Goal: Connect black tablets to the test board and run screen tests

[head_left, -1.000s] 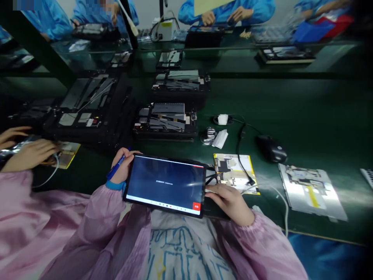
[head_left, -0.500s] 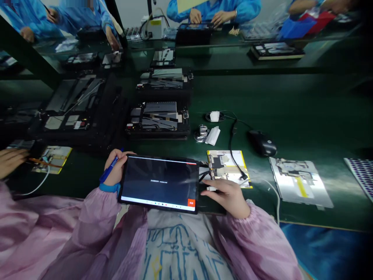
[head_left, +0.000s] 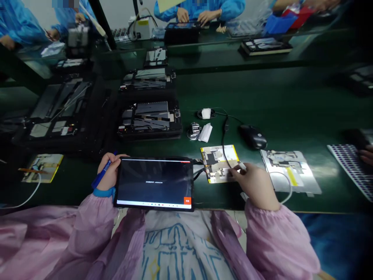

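My left hand [head_left: 108, 173] grips the left edge of a tablet screen [head_left: 154, 186], which is lit with a dark page and a red button. A blue pen [head_left: 103, 171] is tucked in the same hand. Black flat cables [head_left: 198, 173] run from the screen's right side to a circuit board assembly with yellow edges [head_left: 214, 153]. Over that board my right hand [head_left: 255, 184] is closed in a pinch at the end of a black cable [head_left: 223, 144]. A white plug [head_left: 241, 166] shows between its fingers. Which plug the fingertips press is partly hidden.
Opened tablets [head_left: 150, 118] are stacked behind the screen. Beyond the board lie a tally counter [head_left: 194, 130], a mouse [head_left: 253, 137] and a coiled cable [head_left: 206, 113]. A metal plate [head_left: 291, 171] and a keyboard [head_left: 351, 167] sit rightward. Co-workers' hands [head_left: 208, 17] are across the bench.
My right hand has moved right and up, from beside the screen onto the board at the black cable's end. My left hand still holds the screen. At far left, a neighbour's hand has gone from view.
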A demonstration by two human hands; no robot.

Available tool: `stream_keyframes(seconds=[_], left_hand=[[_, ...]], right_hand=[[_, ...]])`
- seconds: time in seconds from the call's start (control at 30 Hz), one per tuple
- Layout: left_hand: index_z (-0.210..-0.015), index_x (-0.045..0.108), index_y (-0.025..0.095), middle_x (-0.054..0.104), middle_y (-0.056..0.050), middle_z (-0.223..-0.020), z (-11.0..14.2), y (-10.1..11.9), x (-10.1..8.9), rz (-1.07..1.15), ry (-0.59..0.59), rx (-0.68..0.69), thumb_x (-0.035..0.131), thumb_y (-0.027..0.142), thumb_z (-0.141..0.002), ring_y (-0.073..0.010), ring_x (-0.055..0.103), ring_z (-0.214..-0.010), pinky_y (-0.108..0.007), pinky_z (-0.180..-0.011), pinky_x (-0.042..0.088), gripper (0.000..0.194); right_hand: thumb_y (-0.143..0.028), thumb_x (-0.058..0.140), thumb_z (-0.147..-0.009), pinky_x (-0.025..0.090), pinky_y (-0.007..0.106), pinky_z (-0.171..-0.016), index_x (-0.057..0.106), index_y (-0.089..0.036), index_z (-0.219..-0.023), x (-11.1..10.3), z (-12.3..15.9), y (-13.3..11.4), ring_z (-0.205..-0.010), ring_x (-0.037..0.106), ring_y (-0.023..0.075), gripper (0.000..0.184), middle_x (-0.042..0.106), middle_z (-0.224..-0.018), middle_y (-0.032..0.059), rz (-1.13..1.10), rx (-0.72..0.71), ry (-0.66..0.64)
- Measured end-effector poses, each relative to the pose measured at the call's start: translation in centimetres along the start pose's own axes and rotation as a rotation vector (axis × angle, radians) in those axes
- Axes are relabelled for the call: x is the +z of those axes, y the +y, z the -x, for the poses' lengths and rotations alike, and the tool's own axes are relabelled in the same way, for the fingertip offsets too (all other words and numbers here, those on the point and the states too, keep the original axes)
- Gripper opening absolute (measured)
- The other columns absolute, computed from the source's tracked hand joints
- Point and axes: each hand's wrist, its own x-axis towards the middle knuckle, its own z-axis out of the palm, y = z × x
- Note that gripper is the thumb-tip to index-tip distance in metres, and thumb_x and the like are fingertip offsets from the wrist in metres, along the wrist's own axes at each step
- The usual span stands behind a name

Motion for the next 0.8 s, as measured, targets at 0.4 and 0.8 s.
stream_keyframes(seconds=[0.4,0.8], left_hand=[[-0.070,0.037,0.021,0.072,-0.003,-0.076,-0.2,0.6,0.8,-0.046,0.010,0.026,0.067,0.019,-0.066,-0.0209,0.068,-0.072,-0.032,-0.068,0.052,0.031],[-0.070,0.035,0.021,0.069,0.001,-0.071,-0.3,0.8,1.3,-0.098,0.064,-0.002,0.066,0.019,-0.061,-0.0186,0.067,-0.069,-0.028,-0.063,0.051,0.032]], right_hand=[[-0.033,0.052,-0.078,0.032,0.029,-0.055,0.048,-0.021,-0.064,0.0,-0.6,-0.4,-0.056,0.051,0.0180,0.019,0.059,-0.062,0.0069,0.011,0.025,-0.152],[-0.053,0.058,-0.072,0.030,0.022,-0.043,0.045,-0.021,-0.073,0.6,2.5,-5.7,-0.040,0.038,0.0084,0.034,0.045,-0.047,-0.0074,-0.924,0.024,-0.584]])
